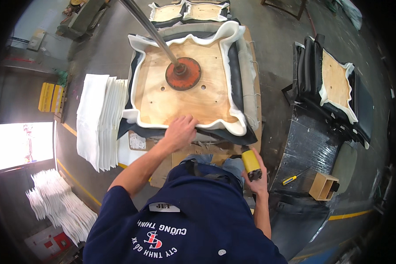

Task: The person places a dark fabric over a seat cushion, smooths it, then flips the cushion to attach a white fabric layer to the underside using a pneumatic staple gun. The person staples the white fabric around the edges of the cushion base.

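Observation:
In front of me a square plywood seat panel (154, 99) lies with its underside up. White padding (231, 83) curls round its rim, and a black cover (232, 137) hangs out beneath. A round red press plate (190, 83) on a metal rod bears down on the wood. My left hand (180, 132) is closed over the near edge, its fingers curled on the padding and cover. At the near right corner, my right hand (260, 171) grips a yellow and black staple gun (251, 162). The gun's nose is beside the cover's corner; whether they touch I cannot tell.
Left of the panel stands a stack of white padding sheets (94, 119), with another stack (59, 202) further down. At right, padded seats (336, 83) are piled by a dark bench (301, 145) bearing a yellow screwdriver (290, 179) and wooden box (319, 187). More seats (202, 11) lie beyond.

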A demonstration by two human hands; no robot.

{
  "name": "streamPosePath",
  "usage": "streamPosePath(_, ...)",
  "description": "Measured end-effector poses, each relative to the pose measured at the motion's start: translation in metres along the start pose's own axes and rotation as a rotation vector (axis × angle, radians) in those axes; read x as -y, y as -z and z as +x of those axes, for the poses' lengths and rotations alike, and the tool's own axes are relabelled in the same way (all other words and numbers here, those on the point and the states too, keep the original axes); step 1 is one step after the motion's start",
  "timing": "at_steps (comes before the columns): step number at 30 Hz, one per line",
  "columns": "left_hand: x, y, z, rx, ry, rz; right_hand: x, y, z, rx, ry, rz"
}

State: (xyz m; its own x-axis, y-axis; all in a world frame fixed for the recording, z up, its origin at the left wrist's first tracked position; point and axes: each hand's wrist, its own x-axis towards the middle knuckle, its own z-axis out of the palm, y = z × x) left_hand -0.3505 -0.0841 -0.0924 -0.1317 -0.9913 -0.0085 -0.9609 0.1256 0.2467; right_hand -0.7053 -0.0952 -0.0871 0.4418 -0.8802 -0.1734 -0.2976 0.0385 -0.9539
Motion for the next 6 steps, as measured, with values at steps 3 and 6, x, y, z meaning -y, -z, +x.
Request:
streamPosePath(3, 0.001, 0.000, 0.008, 0.038, 0.004, -0.013, 0.017, -0.032, 0.012, 0.098, 0.007, -0.055)
streamPosePath(6, -0.005, 0.001, 0.014, 0.127, 0.083, 0.014, 0.024, -0.052, 0.022, 0.188, 0.060, -0.075)
